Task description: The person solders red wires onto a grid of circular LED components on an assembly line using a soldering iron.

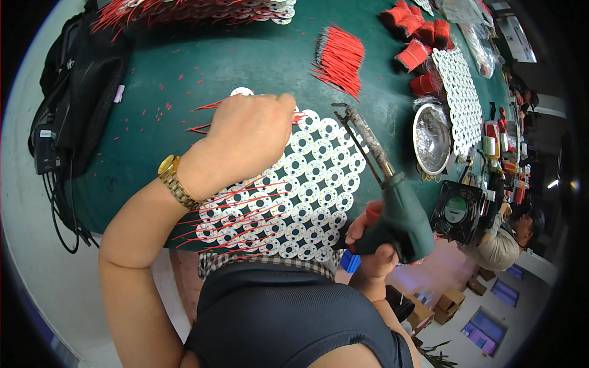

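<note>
Disc panel | at table edge | room leftward | right hand: soldering gun

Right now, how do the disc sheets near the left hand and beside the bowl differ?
The near sheet has red wires lying across part of it; the far sheet shows none. The left hand hides part of the near sheet; no hand touches the far sheet. Both show rows of white discs.
</note>
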`<state>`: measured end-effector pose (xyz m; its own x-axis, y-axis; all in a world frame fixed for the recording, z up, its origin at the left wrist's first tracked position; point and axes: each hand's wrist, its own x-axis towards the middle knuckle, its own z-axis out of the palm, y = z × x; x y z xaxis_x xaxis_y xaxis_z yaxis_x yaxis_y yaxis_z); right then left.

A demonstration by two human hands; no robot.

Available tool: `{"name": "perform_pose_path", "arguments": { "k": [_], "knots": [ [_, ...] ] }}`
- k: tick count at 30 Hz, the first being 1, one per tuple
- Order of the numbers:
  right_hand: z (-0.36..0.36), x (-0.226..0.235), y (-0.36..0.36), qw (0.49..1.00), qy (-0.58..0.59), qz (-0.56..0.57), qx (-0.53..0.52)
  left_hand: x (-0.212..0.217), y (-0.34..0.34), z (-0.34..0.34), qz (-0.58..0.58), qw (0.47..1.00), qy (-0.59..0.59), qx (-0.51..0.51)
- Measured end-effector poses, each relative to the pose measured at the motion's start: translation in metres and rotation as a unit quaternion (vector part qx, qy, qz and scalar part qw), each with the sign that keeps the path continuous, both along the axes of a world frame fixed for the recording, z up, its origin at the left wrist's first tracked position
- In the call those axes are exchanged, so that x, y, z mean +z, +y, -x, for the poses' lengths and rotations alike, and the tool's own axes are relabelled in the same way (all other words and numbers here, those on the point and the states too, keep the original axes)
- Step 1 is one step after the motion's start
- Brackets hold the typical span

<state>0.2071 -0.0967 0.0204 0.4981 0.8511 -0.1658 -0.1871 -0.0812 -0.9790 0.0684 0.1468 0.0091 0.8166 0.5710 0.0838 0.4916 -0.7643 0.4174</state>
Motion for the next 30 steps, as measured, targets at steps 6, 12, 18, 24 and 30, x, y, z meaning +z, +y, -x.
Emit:
{"name": "perform_pose_path", "arguments": {
  "k": [6, 12, 18, 24, 30],
  "knots": [
    [-0.002, 0.024, 0.016, 0.996, 0.08, -0.015, -0.028, 0.006, 0.0, 0.002, 0.017, 1.0, 0.025, 0.002],
    [-0.005, 0.023, 0.013, 0.991, 0.126, -0.032, -0.018, 0.037, 0.013, 0.019, 0.009, 0.997, 0.04, 0.067],
    [-0.008, 0.014, 0.002, 0.999, 0.042, -0.002, -0.008, 0.024, -0.011, -0.002, 0.149, 0.972, -0.159, 0.082],
    [-0.024, -0.009, -0.023, 0.994, -0.091, 0.009, 0.059, 0.006, -0.019, -0.018, 0.074, 0.987, -0.121, 0.071],
    [-0.024, -0.007, -0.019, 0.98, -0.178, 0.035, 0.084, -0.002, -0.021, -0.02, -0.036, 0.996, -0.072, 0.041]
  ]
}}
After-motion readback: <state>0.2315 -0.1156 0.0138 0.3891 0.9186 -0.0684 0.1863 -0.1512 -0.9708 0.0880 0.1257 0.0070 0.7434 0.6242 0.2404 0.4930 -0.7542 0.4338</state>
